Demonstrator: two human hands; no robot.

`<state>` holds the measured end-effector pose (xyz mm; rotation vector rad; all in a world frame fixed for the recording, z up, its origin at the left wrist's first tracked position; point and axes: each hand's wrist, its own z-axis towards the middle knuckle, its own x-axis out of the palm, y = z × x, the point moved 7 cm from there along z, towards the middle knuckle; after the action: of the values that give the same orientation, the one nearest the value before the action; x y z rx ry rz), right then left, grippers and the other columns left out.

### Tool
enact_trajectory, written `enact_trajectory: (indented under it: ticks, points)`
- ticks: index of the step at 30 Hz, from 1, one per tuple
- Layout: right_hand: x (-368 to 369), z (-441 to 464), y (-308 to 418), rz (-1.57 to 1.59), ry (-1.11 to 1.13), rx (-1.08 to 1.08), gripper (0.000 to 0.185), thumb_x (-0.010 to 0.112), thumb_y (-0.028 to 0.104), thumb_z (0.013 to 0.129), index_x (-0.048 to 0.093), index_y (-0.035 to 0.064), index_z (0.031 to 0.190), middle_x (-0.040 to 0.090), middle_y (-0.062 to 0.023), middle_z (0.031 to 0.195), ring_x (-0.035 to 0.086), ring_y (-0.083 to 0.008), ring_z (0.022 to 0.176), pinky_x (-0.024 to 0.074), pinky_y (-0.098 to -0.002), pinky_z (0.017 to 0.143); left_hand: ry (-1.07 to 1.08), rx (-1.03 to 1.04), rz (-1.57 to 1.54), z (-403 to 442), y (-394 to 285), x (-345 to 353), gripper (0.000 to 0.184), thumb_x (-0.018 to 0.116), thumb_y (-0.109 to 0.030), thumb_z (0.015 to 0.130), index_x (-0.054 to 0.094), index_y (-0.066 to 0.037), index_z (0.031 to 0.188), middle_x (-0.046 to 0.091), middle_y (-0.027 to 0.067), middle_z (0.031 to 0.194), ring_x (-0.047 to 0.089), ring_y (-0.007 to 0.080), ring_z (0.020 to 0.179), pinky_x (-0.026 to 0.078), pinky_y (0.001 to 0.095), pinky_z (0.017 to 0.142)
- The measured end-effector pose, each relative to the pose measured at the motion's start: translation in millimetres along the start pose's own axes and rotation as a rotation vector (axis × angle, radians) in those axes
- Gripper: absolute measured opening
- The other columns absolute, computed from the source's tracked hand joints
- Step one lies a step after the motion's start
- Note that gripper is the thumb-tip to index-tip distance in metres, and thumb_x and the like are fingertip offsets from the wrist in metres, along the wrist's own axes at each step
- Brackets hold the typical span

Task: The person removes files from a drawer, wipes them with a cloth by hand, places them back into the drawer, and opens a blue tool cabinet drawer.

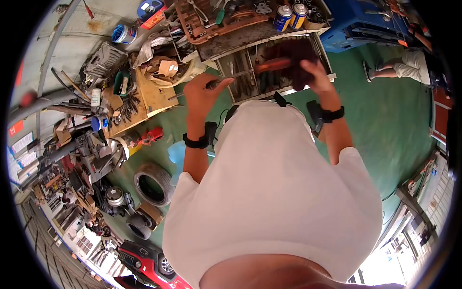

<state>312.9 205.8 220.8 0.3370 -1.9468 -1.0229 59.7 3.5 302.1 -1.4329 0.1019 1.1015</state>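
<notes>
A long screwdriver (pixel 273 64) with an orange-red handle lies across the front of me, above an open drawer (pixel 228 79) of tools. My left hand (pixel 204 91) is closed round its metal shaft, and the tip sticks out to the left. A dark red rag (pixel 301 79) is in my right hand (pixel 315 77), bunched at the handle end and blurred by motion. Whether the rag touches the handle I cannot tell. Long tools lie in the drawer's compartments beneath the screwdriver.
Above the drawer, the bench top holds a brown tool case (pixel 231 26) and two spray cans (pixel 291 17). A wooden table (pixel 153 94) with loose parts stands at left. A tire (pixel 153 184) lies on the green floor. Another person (pixel 404 70) is at upper right.
</notes>
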Motion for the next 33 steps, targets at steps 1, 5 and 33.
enact_trajectory:
  ticks: [1, 5, 33]
  points:
    - [43.1, -2.5, 13.7, -0.08, -0.095, -0.133, 0.054, 0.07, 0.023, 0.088, 0.051, 0.0014, 0.133, 0.063, -0.0062, 0.116, 0.06, -0.0156, 0.106, 0.05, -0.0333, 0.09, -0.004, -0.028, -0.043, 0.5, 4.7, 2.1, 0.035, 0.087, -0.03, 0.071, 0.07, 0.0, 0.074, 0.061, 0.0071, 0.06, 0.053, 0.0141, 0.051, 0.042, 0.0263, 0.051]
    - [71.4, -2.5, 38.1, -0.309, -0.002, -0.347, 0.049, 0.076, 0.013, 0.082, 0.057, -0.0001, 0.125, 0.065, -0.005, 0.112, 0.06, -0.015, 0.104, 0.0474, -0.0311, 0.094, 0.133, -0.162, -0.11, -5.2, 17.8, 10.1, 0.036, 0.084, -0.032, 0.076, 0.069, 0.0, 0.072, 0.057, 0.0049, 0.059, 0.045, 0.0115, 0.05, 0.036, 0.0273, 0.048]
    - [58.2, -64.7, 93.9, -1.142, -0.08, -0.533, 0.047, 0.083, 0.007, 0.068, 0.06, -0.0039, 0.108, 0.068, -0.0083, 0.091, 0.067, -0.0122, 0.078, 0.0543, -0.027, 0.067, 0.55, 0.004, -0.158, -25.5, 19.1, 70.0, 0.033, 0.072, -0.031, 0.089, 0.063, -0.001, 0.077, 0.04, 0.0097, 0.053, 0.035, 0.0183, 0.048, 0.03, 0.0339, 0.047]
